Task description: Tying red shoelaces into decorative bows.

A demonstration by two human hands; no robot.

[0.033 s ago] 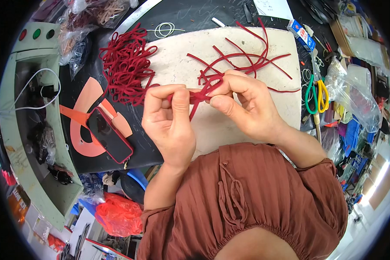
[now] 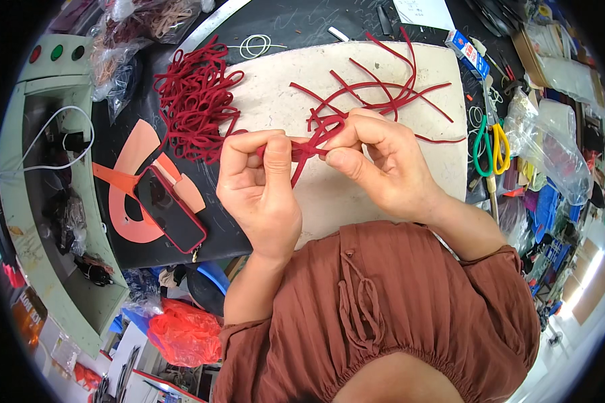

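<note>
Between my hands a dark red cord (image 2: 304,149) is stretched, looped and crossed like a knot, with one tail hanging below. My left hand (image 2: 265,185) pinches its left part between thumb and fingers. The thumb and forefinger of my right hand (image 2: 383,158) grip the loop and strand at the right. Both hands are just above a pale board (image 2: 343,208). Beyond them several loose red cord strips (image 2: 390,97) lie spread on the board. A thick heap of looped red cords (image 2: 198,101) lies to the left of the board.
Left of my hands are a red-cased phone (image 2: 168,208) and orange cut pieces (image 2: 131,218) on the black tabletop (image 2: 222,238). Scissors (image 2: 492,148) with green and yellow handles lie right of the board, near a small blue box (image 2: 468,55). A white cord coil (image 2: 255,47) lies behind.
My left hand has shifted very slightly left, drawing the cord between my hands a little. My right hand stays almost in place.
</note>
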